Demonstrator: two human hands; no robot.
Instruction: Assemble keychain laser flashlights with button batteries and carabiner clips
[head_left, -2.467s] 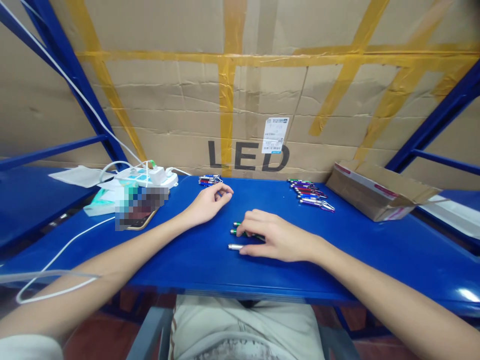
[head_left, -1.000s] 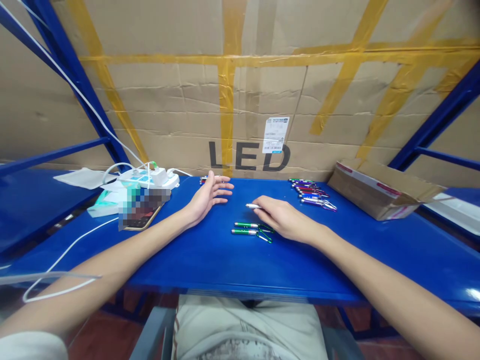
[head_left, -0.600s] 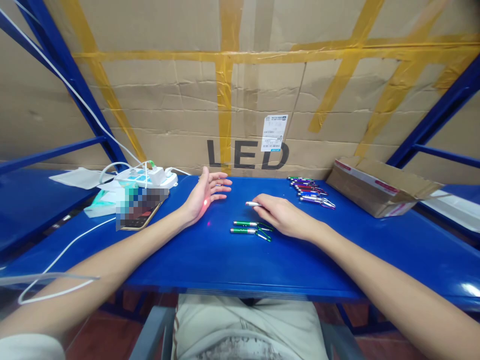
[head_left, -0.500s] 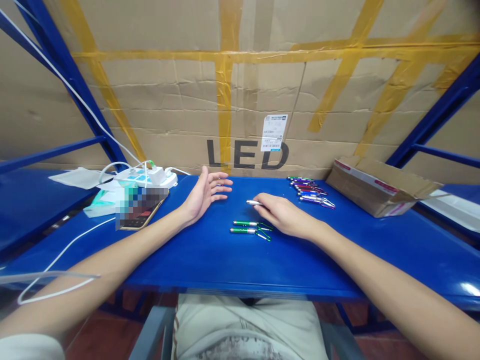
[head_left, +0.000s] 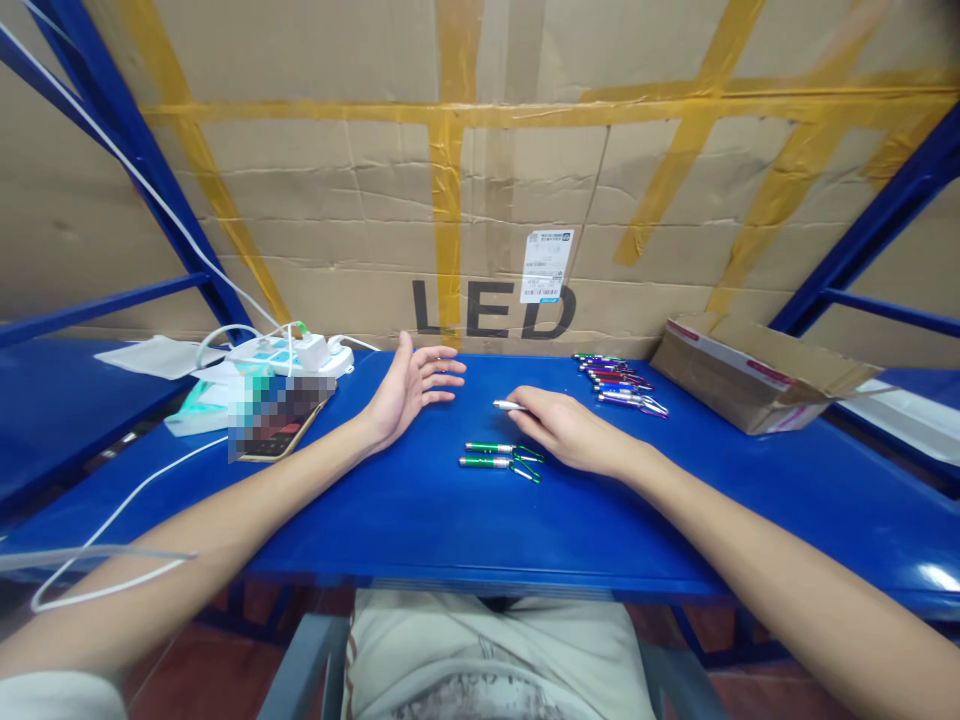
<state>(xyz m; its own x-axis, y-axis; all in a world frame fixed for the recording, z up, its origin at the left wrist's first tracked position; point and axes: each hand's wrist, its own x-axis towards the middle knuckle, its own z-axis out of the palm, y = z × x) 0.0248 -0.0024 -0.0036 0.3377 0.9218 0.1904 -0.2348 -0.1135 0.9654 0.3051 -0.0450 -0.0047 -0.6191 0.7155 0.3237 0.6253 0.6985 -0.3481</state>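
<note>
My right hand (head_left: 564, 428) is closed on a silver penlight (head_left: 508, 405); only its front end sticks out past the fingers. Just below that hand, two green penlights with carabiner clips (head_left: 484, 462) lie side by side on the blue table (head_left: 420, 520). My left hand (head_left: 411, 392) rests on its edge at the middle of the table, palm turned inward, fingers spread, holding nothing. At the back right lies a row of several penlights (head_left: 616, 386) in green, purple, red, blue and silvery tones, each with a clip.
An open cardboard box (head_left: 750, 375) stands at the right rear. To the left are a phone (head_left: 289, 430), a white power strip (head_left: 300, 350) and a loose white cable (head_left: 135, 500). A large taped carton (head_left: 337, 220) walls off the back.
Almost nothing differs. Both hands keep their places, and the silver penlight stays in my right hand; the view shifts only very slightly.
</note>
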